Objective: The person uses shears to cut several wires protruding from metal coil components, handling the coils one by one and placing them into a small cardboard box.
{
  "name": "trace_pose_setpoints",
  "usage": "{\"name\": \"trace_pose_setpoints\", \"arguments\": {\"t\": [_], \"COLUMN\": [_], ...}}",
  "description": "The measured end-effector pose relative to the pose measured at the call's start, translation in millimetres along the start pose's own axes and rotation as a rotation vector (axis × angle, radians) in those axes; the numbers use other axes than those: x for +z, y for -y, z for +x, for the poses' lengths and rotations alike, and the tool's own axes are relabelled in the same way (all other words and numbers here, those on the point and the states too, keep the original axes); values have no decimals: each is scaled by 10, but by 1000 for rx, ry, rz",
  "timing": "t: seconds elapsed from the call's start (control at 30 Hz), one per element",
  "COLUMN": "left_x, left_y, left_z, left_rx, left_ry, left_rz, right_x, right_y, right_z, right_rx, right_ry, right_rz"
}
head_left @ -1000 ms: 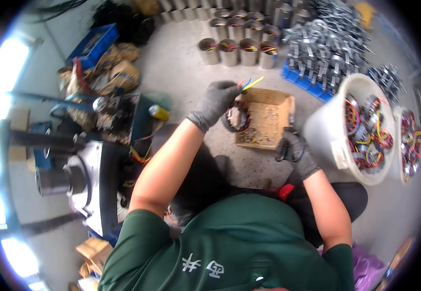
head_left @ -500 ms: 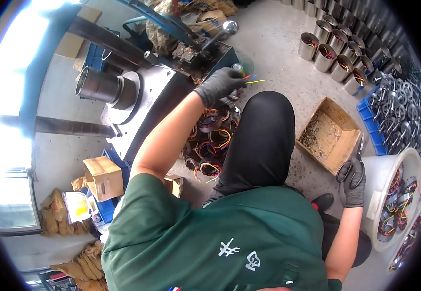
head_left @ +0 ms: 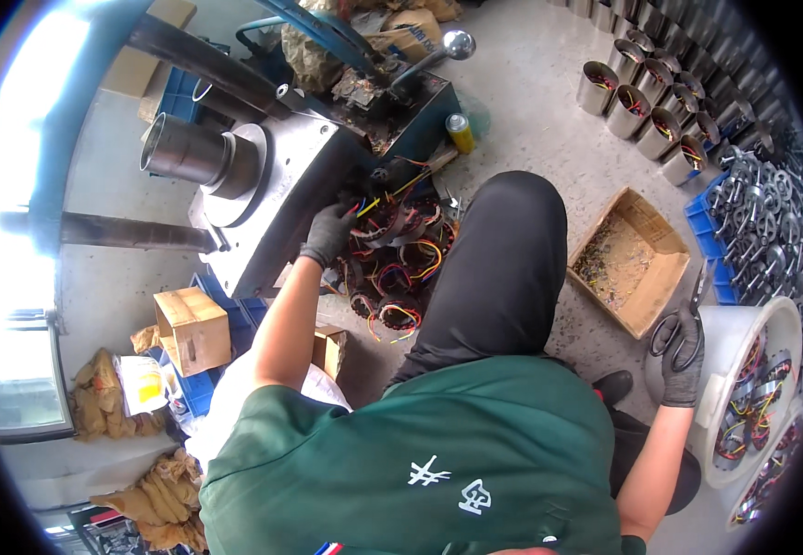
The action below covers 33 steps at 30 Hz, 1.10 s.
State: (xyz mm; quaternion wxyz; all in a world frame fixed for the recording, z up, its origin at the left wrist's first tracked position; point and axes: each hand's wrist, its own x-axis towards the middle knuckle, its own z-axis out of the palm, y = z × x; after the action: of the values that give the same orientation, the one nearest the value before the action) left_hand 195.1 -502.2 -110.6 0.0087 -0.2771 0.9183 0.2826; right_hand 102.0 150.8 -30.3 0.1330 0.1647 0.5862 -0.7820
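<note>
Your gloved left hand (head_left: pixel 329 235) is closed on a wound stator coil (head_left: pixel 376 227) with coloured wires, at the top of the pile of coils (head_left: pixel 397 277) lying on the floor beside the grey machine (head_left: pixel 272 199). Your gloved right hand (head_left: pixel 680 356) grips black-handled scissors (head_left: pixel 682 319) over the rim of the white bucket (head_left: pixel 721 393). A cardboard box (head_left: pixel 631 261) of wire scraps sits between your knee and that bucket.

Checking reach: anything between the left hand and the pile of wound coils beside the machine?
Nothing visible. The gloved left hand already rests at the edge of the pile of wound coils, against the grey machine. The right hand holds scissors, away from them.
</note>
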Motion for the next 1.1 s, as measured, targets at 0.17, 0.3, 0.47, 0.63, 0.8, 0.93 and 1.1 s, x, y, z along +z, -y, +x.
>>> {"name": "trace_pose_setpoints", "arguments": {"t": [0.17, 0.3, 0.47, 0.63, 0.8, 0.93, 1.1], "left_x": [268, 434, 427, 500, 393, 803, 1703], "left_y": [1258, 511, -675, -1306, -3434, -4563, -5024], "left_z": [-158, 122, -23, 346, 268, -8, -347], "left_rx": [-199, 121, 293, 394, 1017, 697, 540], "left_ry": [-150, -215, -300, -164, -288, 541, 757], "left_rz": [-216, -51, -107, -725, -396, -1437, -1239], "right_x": [94, -176, -555, -1206, -2504, -3054, -3139], "right_y": [88, 389, 902, 1542, 1692, 1780, 1858], "right_z": [-20, -221, -537, -643, -739, -698, -835], "right_rx": [-51, -230, -260, -147, -230, -59, 121], "right_ry": [27, -57, -269, -447, -684, -843, -465], "right_rz": [-118, -350, -390, -669, -1356, -1677, -1763]}}
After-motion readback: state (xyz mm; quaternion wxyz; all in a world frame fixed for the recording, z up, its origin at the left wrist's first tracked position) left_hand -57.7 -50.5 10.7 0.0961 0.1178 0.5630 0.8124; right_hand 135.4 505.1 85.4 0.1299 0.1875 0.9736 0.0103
